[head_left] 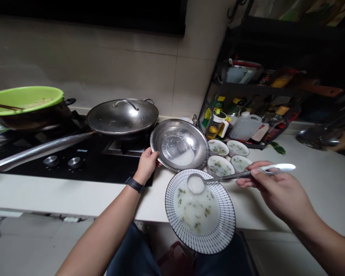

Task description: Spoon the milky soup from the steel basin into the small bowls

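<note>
Right hand (pixel 276 189) has its fingers pinching a full spoon (pixel 232 176) over the striped plate (pixel 228 222), so a wobble could spill it; left hand (pixel 146 165) has fingers curled on the steel bowl (pixel 179 123), which might tip.

The white countertop (pixel 327 191) bears a black gas hob (pixel 103 170), four small bowls of soup (pixel 220 165) and a green leaf (pixel 277 148).

The polished steel basin (pixel 179 143) is gleaming on the right, and the steel spoon (pixel 196 184) is shining just as smoothly. The near plate (pixel 200 211) is showing glossy glazed ceramic. On the left, the metal lid (pixel 122 117) is glinting, the cooktop (pixel 74 161) is reflecting like black glass, and the tub (pixel 25 99) is looking like smooth green plastic.
</note>
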A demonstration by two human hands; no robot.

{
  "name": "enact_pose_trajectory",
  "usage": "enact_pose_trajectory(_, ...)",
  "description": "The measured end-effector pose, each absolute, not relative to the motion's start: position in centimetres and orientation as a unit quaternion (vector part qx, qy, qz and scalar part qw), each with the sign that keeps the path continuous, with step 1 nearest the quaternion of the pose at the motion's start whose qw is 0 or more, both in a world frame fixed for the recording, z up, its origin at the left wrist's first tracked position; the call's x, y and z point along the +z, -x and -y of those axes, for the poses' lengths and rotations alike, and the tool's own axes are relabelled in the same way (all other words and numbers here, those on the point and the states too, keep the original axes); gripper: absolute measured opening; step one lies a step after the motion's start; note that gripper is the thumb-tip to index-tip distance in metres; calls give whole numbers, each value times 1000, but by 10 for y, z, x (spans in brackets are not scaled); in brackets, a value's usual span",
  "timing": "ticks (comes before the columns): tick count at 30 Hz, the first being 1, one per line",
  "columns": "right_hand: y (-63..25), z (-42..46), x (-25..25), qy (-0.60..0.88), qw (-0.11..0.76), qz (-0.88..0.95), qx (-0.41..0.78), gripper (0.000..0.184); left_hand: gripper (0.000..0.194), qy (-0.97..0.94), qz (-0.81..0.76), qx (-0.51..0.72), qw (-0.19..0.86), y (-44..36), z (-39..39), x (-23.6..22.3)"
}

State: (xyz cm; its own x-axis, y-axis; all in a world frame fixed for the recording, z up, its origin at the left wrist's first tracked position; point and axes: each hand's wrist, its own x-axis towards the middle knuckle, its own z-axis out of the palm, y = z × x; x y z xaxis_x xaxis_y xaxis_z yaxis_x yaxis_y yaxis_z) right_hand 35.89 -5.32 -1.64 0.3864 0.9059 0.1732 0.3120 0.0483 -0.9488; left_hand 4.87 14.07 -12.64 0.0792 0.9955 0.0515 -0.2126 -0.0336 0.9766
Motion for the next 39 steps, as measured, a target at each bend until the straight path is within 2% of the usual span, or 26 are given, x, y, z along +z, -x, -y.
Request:
enact_pose_trajectory(4, -360, 78, -12, 529, 458, 710, 78, 13, 11, -474, -414, 540, 558, -48, -140, -126)
enact_pose_trajectory(8, -364, 103, 2, 414, 317, 853, 1, 36, 11, -474, -417, 541, 556, -48, -141, -126)
enact_pose_trajectory(10, -366, 109, 7, 392, 281, 875, -26, 43, 11, -474, -417, 540, 556, -48, -141, -126)
enact_pose_trajectory(12, -364, 106, 11, 392, 286, 874, -33, 44, 11, -475, -416, 540, 557, -48, -141, -127)
enact_pose_trajectory(14, -359, 92, 10, 405, 332, 851, -36, 39, 10, -475, -414, 539, 559, -48, -141, -127)
enact_pose_trajectory(19, -346, 23, -18, 485, 466, 734, -100, 14, 10, -473, -414, 540, 560, -49, -141, -126)
enact_pose_trajectory(25, -351, -41, -69, 575, 489, 656, 21, 22, 11, -471, -416, 534, 565, -48, -141, -125)
enact_pose_trajectory(31, -342, -51, -74, 625, 538, 540, 169, 29, 10, -472, -420, 531, 565, -47, -142, -127)
enact_pose_trajectory(36, -335, -63, -64, 633, 625, 352, 292, 18, 10, -472, -419, 530, 566, -47, -142, -128)
enact_pose_trajectory(39, -333, -67, -59, 622, 643, 271, 355, 12, 10, -474, -419, 531, 564, -47, -142, -128)
